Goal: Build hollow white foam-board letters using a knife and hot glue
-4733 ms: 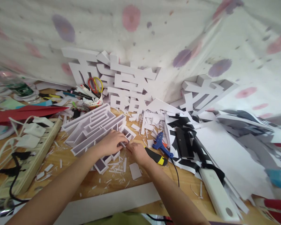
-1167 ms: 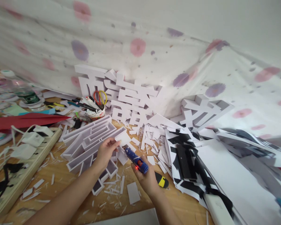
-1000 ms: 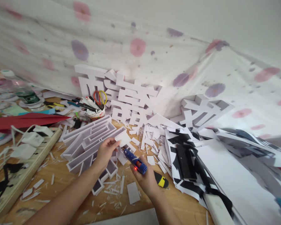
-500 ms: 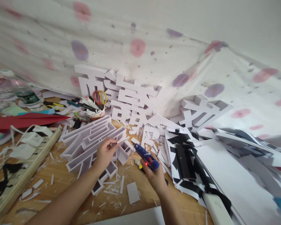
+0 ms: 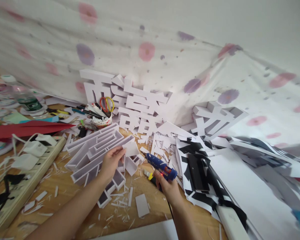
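A small white card piece (image 5: pixel 130 149) is pinched between the thumb and fingers of my left hand (image 5: pixel 113 162), above the right part of a hollow white letter form (image 5: pixel 97 146) lying on the table. My right hand (image 5: pixel 167 185) is wrapped round a blue glue gun (image 5: pixel 160 166) with a red light on it. The gun's nozzle points left, close to the card's right edge; whether they touch I cannot tell. Below lies a loose white rectangle (image 5: pixel 142 205). A yellow and black tool (image 5: pixel 150 175) lies partly behind my right hand.
Finished white letter forms (image 5: pixel 142 103) lean on the draped wall. A cup (image 5: pixel 103 122) of scissors and pens stands before them. At left are a power strip (image 5: pixel 32 186), red paper (image 5: pixel 27 130) and a bottle (image 5: pixel 30 101). A black phone (image 5: pixel 198 171) and white sheets lie at right, scraps all around.
The card in my left hand has turned from edge-on to show its flat face. My right hand has moved slightly right with the glue gun, which is now tilted closer to level.
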A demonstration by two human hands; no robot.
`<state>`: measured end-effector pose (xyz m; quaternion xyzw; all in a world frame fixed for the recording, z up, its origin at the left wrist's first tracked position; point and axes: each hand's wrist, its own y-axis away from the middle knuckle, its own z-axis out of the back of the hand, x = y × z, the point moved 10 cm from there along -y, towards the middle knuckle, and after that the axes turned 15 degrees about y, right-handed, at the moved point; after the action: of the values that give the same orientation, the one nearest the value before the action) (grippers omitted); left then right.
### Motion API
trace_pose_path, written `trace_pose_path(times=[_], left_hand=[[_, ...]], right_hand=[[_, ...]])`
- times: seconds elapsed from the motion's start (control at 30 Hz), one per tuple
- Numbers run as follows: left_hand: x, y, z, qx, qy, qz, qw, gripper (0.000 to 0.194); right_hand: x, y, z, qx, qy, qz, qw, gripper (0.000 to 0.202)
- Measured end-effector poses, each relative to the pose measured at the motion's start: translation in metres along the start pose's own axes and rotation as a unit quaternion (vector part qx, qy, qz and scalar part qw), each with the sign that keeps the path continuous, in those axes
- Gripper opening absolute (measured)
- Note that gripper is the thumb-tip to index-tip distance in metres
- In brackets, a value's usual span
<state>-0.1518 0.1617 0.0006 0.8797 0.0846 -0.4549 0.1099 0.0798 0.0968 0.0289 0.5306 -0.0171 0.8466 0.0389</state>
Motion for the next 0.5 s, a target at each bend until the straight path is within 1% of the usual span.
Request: trace_pose_path(times=[0.1, 0.2, 0.5], left_hand=[[0.012, -0.003, -0.006, 0.017, 0.078, 0.066, 0.995, 0.036], [0.015, -0.002, -0.011, 0.029, 0.106, 0.102, 0.989, 0.035], [0.017, 0.000, -0.011, 0.026, 0.116, 0.111, 0.987, 0.034]], right_hand=[[-0.004, 0.004, -0.002, 0.024, -0.016, -0.027, 0.999, 0.046], [-0.004, 0.006, -0.002, 0.038, -0.017, -0.035, 0.999, 0.048], [-0.001, 0.007, -0.006, 0.053, -0.018, -0.034, 0.998, 0.048]])
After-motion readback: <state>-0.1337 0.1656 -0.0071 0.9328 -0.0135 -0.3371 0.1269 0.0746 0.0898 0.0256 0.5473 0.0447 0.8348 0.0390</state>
